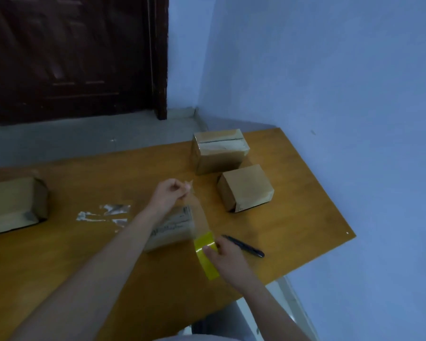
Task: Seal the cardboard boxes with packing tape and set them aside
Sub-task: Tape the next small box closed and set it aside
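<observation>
Your right hand [225, 254], nearest you at 5 o'clock on the orange-brown wooden table [293, 217], has its fingers curled round the yellow roll of packing tape [205, 252]. Your left hand [172, 191], further out toward 12 o'clock, pinches the free end of a clear tape strip [199, 212] drawn from the roll. That strip runs from 5 toward 11 o'clock, its long axis above the small printed brown cardboard box [172, 227], which lies under your left forearm, just left of the roll. Judged: this box is the one in hand; the strip must come down along its top seam, and the left hand is the nearer.

Also present:
- taped cardboard box [219, 151], 12 o'clock
- plain cardboard box [245, 188], 1 o'clock
- long cardboard box [12, 205], 9 o'clock
- black pen [244, 246], just right of the roll
- crumpled clear tape scraps [103, 215]
</observation>
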### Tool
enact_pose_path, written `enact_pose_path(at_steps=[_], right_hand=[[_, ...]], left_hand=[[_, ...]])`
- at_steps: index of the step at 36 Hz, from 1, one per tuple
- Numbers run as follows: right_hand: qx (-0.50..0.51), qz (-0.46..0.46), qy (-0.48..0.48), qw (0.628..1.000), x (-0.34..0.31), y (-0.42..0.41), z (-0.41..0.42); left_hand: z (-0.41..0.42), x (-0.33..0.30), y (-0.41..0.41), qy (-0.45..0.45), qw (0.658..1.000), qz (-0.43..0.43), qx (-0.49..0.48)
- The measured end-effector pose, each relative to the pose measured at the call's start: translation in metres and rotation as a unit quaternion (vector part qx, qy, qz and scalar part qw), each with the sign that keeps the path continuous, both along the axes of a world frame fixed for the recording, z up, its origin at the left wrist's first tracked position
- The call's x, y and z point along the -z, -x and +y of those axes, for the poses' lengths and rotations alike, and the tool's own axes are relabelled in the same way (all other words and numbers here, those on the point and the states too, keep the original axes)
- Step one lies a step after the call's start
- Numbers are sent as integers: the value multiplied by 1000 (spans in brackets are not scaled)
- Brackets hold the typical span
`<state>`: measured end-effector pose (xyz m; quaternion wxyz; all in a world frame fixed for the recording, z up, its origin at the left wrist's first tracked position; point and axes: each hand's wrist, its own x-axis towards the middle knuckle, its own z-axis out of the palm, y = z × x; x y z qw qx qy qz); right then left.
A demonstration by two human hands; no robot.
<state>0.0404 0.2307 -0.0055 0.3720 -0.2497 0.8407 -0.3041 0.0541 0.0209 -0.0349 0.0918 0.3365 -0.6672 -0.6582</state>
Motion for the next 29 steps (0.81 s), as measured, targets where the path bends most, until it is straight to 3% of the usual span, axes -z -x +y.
enact_pose_path(at_steps=[10, 14, 29], right_hand=[[14, -4, -57, 998, 30, -9, -5], [7, 33, -53, 998, 33, -7, -3], [19, 15, -20, 1000, 30, -1, -6]], left_hand=[[1, 37, -5, 99, 994, -46, -16], [-1, 39, -1, 69, 996, -46, -29], [1, 45, 2, -40, 994, 14, -99]])
